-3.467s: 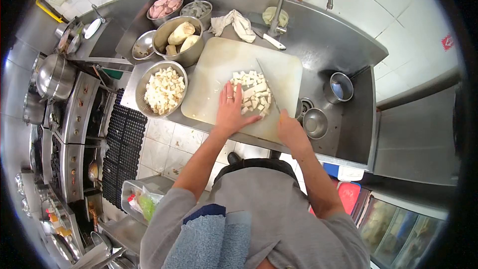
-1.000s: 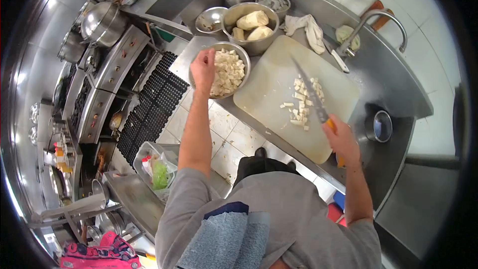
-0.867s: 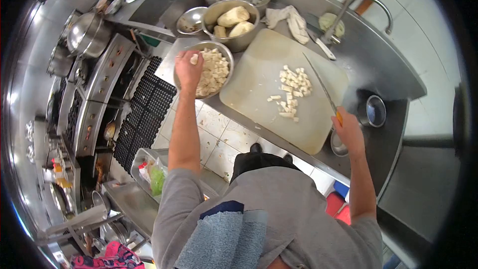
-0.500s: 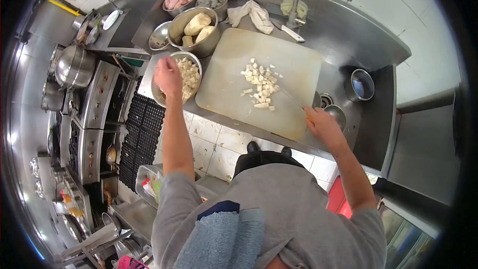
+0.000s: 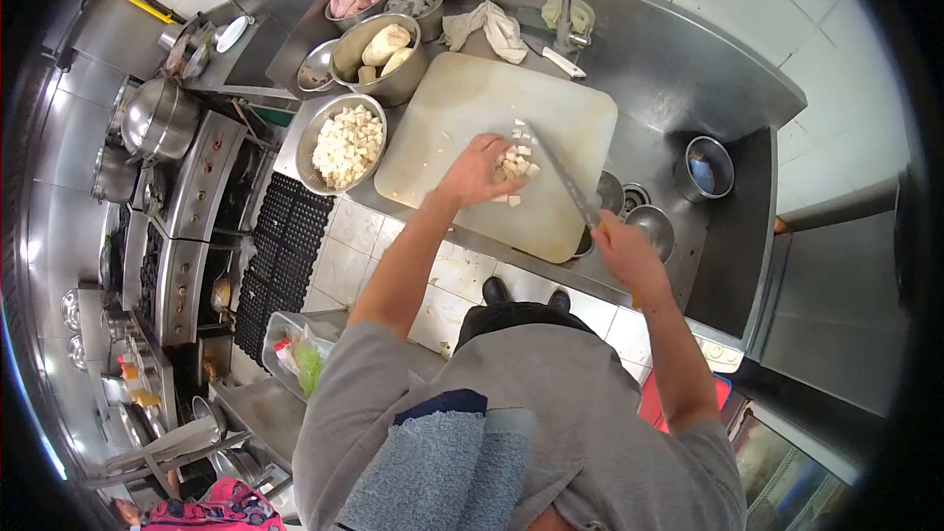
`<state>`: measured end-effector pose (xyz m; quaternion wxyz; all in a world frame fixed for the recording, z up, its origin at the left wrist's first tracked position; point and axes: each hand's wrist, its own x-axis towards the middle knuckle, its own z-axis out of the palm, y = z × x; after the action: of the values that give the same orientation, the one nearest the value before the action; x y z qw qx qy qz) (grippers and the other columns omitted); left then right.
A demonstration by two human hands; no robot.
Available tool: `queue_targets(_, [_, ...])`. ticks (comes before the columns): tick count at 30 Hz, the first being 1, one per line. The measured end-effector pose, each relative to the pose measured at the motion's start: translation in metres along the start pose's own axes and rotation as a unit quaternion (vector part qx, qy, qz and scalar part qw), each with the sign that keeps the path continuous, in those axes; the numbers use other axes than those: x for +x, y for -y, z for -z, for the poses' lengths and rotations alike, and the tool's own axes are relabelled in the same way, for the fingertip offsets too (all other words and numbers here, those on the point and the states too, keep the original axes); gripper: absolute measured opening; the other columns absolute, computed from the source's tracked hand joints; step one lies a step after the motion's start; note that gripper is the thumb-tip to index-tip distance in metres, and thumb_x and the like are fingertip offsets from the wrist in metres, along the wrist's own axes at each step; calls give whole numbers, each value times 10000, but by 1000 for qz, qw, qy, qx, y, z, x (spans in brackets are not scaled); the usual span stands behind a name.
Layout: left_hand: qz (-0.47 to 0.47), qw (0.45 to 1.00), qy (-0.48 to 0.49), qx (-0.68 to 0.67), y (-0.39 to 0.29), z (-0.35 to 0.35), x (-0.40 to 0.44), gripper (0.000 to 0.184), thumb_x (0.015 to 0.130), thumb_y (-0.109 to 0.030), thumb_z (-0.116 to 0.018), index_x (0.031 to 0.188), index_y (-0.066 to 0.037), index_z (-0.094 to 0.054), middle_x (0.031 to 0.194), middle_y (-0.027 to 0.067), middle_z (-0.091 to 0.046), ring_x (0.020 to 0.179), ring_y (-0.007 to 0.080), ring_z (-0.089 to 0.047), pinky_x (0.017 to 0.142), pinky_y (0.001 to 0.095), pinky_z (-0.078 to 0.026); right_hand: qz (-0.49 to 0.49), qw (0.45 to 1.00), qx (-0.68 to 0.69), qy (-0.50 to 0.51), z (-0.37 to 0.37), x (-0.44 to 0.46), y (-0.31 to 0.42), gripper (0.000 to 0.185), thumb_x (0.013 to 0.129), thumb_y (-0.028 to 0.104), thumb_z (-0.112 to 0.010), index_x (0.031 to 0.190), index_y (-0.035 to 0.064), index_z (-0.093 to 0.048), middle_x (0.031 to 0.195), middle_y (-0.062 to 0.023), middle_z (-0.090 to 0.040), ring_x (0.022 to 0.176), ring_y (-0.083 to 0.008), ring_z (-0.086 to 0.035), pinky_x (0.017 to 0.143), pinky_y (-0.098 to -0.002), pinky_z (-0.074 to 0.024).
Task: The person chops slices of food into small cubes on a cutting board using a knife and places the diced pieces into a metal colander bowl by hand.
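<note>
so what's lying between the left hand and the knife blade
Small white cubes lie there on the cutting board, as the head view shows.

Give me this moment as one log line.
left hand: at pale cubes | right hand: holding knife | pale cubes: on cutting board

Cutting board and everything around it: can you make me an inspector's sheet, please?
Surface: pale cutting board, lying flat.
Job's things: small white cubes on the board; knife beside them; more cubes in a metal bowl to the left.
Clutter: crumpled cloth and white-handled tool past the board's far edge.
Grips: left grip at the cubes, contact unclear; right grip closed around the knife handle.
Cables: nothing seen.
Surroundings: stove and black mat, left.
</note>
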<state>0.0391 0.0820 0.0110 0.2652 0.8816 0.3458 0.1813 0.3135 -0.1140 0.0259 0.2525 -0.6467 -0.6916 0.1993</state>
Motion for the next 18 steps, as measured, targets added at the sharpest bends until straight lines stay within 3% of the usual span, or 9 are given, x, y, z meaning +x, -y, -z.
queue_targets(3, [8,991,-88,96,-21,-10,-32,896,756,-562,-782,1351,51,-511,1400,257,-479,1312,426,-422,1121,490,-374,18,998,-5,57,1,-4,15,233,1010,222,-539,1087,4,-509,716,-202,-627,570,-298,-643,572,-423,-508])
queue_targets(6, [92,969,-194,124,-40,-38,-41,981,718,-586,-803,1372,68,-475,1418,264,-453,1301,446,-417,1127,521,-350,-159,950,190,189,36,-1,34,212,1025,217,-519,1101,19,-506,687,-152,-608,534,-247,-625,511,-393,-497])
queue_targets(9, [144,952,-230,143,-66,-57,-21,869,782,-520,-777,1387,29,-483,1398,252,-469,1273,438,-431,1105,531,-351,-218,882,336,247,11,-10,15,208,1047,233,-484,1166,67,-523,672,-35,-534,502,-121,-546,439,-325,-449])
queue_targets(12, [226,923,-283,128,-62,-73,6,637,847,-401,-730,1349,-49,-559,1364,214,-511,1237,418,-458,1057,541,-374,-236,872,355,240,-6,-16,36,189,1055,250,-472,1111,71,-498,681,-32,-526,479,-125,-534,416,-315,-445])
queue_targets(15, [242,905,-337,100,-48,-82,18,379,862,-273,-689,1204,-112,-666,1290,157,-586,1176,385,-509,1015,555,-385,-226,887,349,201,-31,-13,54,193,1053,253,-477,1069,61,-483,684,-39,-532,463,-133,-528,404,-310,-439])
queue_targets(16, [241,900,-355,84,-45,-79,23,322,848,-249,-693,1136,-104,-685,1237,158,-616,1146,383,-535,1002,537,-405,-217,888,359,187,-34,-10,64,194,1053,250,-477,1030,58,-467,683,-44,-537,455,-138,-527,401,-307,-436])
queue_targets(18, [238,889,-387,49,-41,-77,29,211,821,-200,-700,999,-88,-722,1129,160,-677,1084,378,-587,977,499,-443,-222,882,379,174,-43,-6,72,231,1054,261,-479,1100,35,-493,674,-50,-547,458,-141,-537,404,-319,-447])
